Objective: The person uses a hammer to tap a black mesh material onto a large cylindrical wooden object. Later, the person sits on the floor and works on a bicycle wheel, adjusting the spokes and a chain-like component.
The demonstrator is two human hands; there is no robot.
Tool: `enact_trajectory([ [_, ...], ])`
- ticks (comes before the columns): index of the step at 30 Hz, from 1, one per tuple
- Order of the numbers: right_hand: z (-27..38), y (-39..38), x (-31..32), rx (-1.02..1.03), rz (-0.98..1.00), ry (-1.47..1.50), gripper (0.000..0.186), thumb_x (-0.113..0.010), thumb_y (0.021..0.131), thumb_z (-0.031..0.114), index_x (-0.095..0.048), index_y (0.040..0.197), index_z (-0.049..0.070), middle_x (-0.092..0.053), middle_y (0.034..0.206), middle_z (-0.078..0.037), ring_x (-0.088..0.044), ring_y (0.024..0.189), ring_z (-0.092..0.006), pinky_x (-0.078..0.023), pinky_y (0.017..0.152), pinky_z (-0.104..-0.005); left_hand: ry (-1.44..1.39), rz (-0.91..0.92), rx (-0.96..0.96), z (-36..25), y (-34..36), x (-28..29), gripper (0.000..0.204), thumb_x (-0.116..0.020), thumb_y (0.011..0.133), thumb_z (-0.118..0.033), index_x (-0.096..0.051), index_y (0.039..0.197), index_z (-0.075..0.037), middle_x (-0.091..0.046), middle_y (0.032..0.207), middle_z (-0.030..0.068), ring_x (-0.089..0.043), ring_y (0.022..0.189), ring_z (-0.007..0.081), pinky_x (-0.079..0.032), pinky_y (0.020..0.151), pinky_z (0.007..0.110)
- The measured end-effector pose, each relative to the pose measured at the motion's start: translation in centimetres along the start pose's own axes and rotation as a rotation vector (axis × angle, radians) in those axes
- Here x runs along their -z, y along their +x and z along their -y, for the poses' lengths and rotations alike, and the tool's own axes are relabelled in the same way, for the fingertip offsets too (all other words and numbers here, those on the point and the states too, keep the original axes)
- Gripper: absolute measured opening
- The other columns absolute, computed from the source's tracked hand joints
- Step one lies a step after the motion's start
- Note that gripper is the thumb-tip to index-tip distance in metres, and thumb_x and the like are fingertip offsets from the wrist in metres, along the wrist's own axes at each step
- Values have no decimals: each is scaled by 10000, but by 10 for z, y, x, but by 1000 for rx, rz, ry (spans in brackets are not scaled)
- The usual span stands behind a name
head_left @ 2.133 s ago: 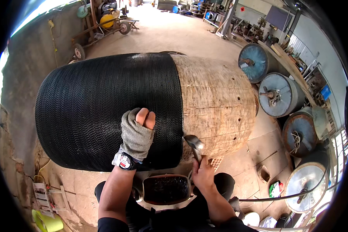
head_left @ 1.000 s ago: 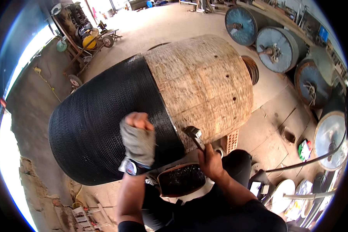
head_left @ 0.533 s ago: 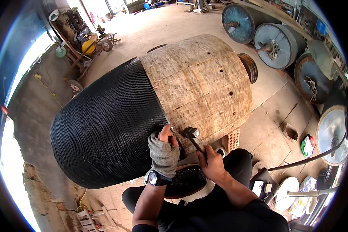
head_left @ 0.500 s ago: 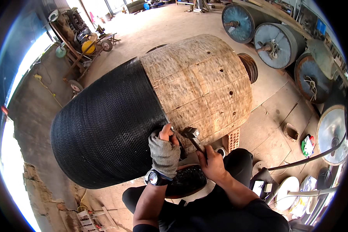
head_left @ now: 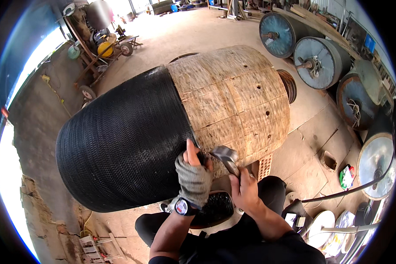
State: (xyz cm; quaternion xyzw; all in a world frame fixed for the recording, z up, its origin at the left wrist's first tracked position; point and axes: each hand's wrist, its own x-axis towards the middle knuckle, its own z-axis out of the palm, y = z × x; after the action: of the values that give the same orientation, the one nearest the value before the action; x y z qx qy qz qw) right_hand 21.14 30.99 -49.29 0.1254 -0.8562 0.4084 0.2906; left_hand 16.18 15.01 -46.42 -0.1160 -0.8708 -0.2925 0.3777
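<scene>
The gloved left hand (head_left: 193, 176) lies at the near edge of the black winding (head_left: 123, 141), its index finger extended toward 12 o'clock and the others curled; whether those pinch anything I cannot tell; at its 4 o'clock the bare right hand (head_left: 246, 191) is wrapped round the handle of a hammer (head_left: 227, 155), whose head sits at the left hand's 2 o'clock, close to the fingers; whether it touches the wood cannot be made out; to tap well here, I would judge, the left fingertips should stay clear of the head, the grip move farther down the handle, and blows be short and square to the curved surface; the handle points to 11 o'clock from the right hand, the head lying roughly 9 to 3; beyond both hands, toward 12, is the big wooden drum (head_left: 235, 101), the winding around its left part; its long axis slants from between 8 and 9 o'clock to between 2 and 3, where a rusty ribbed hub (head_left: 288, 86) juts out; farther off, at 2, stand metal-ended drums (head_left: 314, 66).
</scene>
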Motion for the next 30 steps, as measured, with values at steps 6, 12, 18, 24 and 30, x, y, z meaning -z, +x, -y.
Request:
enact_trajectory([
  [6, 0, 9, -6, -103, 175, -66, 207, -595, 956, 157, -506, 1025, -17, -638, 742, -236, -635, 641, -459, -492, 528, -494, 32, 110, -106, -1, -61, 11, 614, -725, 747, -94, -524, 1321, -6, -576, 1154, 177, -576, 983, 355, -480, 823, 455],
  [12, -10, -4, -23, -27, 87, -61, 245, -593, 974, 195, -507, 987, -34, -603, 675, -263, -613, 609, -477, -470, 508, -496, -12, 694, -54, -1, -124, -13, 199, -667, 820, -261, -643, 884, -74, -628, 797, 126, -607, 687, 340, -482, 588, 467],
  [18, -5, -19, -11, -157, 2, 240, 195, -574, 972, 155, -519, 975, -32, -604, 689, -226, -617, 617, -442, -451, 512, -472, 53, 582, -188, 5, -160, -43, 157, -595, 830, -212, -641, 784, -68, -604, 715, 134, -608, 667, 342, -482, 570, 476],
  [24, -8, 8, -6, -100, 135, -19, 201, -596, 959, 143, -536, 1045, -29, -616, 694, -229, -630, 621, -443, -485, 527, -463, 255, 814, -157, 7, -169, -52, 212, -541, 886, -173, -688, 854, -24, -658, 780, 162, -655, 699, 323, -516, 563, 441],
  [30, -4, 18, -3, -51, 183, -154, 214, -595, 975, 197, -505, 959, 3, -587, 633, -240, -609, 591, -458, -456, 489, -501, 139, 740, -209, 10, -166, -51, 186, -550, 867, -151, -675, 854, -14, -638, 747, 179, -647, 672, 323, -512, 552, 441],
])
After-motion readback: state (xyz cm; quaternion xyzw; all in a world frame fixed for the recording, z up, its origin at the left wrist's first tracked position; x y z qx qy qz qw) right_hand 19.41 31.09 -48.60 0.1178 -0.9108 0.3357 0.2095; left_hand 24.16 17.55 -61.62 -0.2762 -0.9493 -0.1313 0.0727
